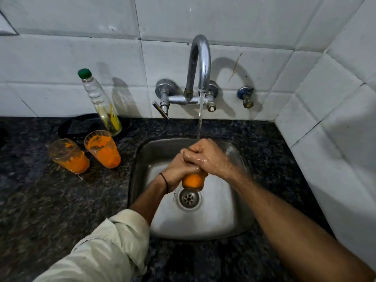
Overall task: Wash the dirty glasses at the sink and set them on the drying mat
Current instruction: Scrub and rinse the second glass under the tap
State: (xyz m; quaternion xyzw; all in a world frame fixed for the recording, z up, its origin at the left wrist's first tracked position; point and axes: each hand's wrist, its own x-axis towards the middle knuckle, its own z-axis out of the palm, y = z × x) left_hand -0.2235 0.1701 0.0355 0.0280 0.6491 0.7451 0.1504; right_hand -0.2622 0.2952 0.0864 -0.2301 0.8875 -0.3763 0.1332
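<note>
Far left on the dark worktop (40, 210) stand 2 dirty glasses. Glass 1 (68, 156) is blurred and holds orange residue at its base. Glass 2 (102, 149), just beside it, is smeared orange inside. Behind them lies a dark round item (81, 127), hard to identify, and a clear bottle (101, 104) with a green cap stands on it.

A pale sleeve (105, 247) is cut off at the lower edge. Over the steel sink (203, 226), the left grip (177, 171) is clenched round glass 3 (193, 181). Only the orange base of glass 3 shows, above the drain (189, 198); its rim is hidden.

The right grip (205, 155) is curled over the top of glass 3 and the left fingers, and its fingertips are hidden. Water (200, 119) from the tap (200, 62) lands on its knuckles. A small valve (246, 96) sits on the tiled wall to the right.
</note>
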